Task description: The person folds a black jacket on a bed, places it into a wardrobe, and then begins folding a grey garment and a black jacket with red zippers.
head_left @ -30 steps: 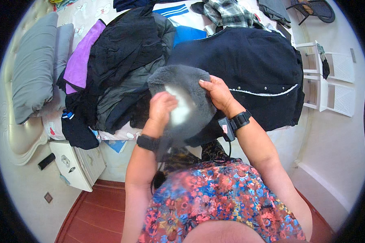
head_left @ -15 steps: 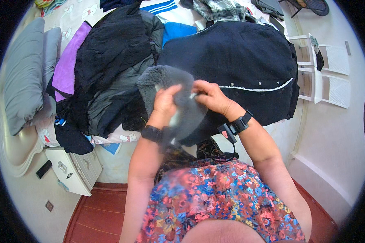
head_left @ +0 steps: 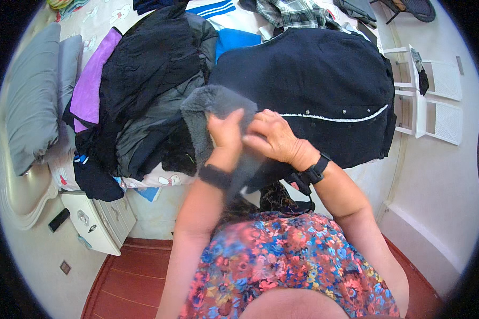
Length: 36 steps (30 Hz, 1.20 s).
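Pinching grey fleece garment (head_left: 207, 114) between left hand (head_left: 226, 133) and right hand (head_left: 274, 138), both grips closed on fabric

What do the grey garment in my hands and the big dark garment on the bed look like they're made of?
Grey garment: seemingly fleece or plush, going by its matte, nubby, fuzzy surface. Dark navy garment: probably smooth woven or knit cloth, flat and matte, with a thin white trim line and small studs.

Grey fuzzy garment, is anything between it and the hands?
Nothing visible: the left hand and right hand both grip the grey fuzzy garment directly, above the heap of dark clothes on the bed.
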Available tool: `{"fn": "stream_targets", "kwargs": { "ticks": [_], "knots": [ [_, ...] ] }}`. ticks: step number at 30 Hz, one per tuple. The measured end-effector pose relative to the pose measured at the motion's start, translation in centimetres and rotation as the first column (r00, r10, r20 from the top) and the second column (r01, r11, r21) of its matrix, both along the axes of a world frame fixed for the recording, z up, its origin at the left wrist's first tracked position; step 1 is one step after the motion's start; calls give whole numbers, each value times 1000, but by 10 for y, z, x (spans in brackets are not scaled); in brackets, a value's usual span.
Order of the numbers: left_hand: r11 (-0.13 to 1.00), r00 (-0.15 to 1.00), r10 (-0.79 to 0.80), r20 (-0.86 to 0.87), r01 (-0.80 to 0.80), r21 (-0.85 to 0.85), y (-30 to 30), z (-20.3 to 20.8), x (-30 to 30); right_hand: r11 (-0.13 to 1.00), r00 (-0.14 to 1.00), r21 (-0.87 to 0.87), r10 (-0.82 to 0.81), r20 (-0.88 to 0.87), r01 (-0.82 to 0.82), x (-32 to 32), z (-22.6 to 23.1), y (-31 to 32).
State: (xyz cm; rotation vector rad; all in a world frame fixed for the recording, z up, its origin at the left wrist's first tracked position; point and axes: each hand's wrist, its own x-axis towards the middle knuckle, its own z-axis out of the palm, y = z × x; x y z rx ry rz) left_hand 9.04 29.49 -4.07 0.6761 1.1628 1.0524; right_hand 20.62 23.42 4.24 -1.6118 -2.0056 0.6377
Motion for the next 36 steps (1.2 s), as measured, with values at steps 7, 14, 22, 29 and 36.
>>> {"fn": "stream_targets", "kwargs": {
  "ticks": [7,14,22,29,36],
  "knots": [
    [987,993,-37,113,18,159,5,15,-2,781,637,-433,-621,-456,451,-12,-43,0],
    [926,929,-40,-367,173,335,35,-14,-31,767,645,-443,-635,-425,463,3,-42,1],
    [777,656,120,-745,405,482,16,10,-50,536,411,-267,-817,-405,801,120,15,-130],
    [244,-100,-53,-994,963,-110,-20,4,-44,153,11,-321,-914,-405,935,195,24,-210],
    [562,417,57,-907,738,374,-1,16,-99,179,72,-259,-924,-376,949,162,24,-212]
  ]
}}
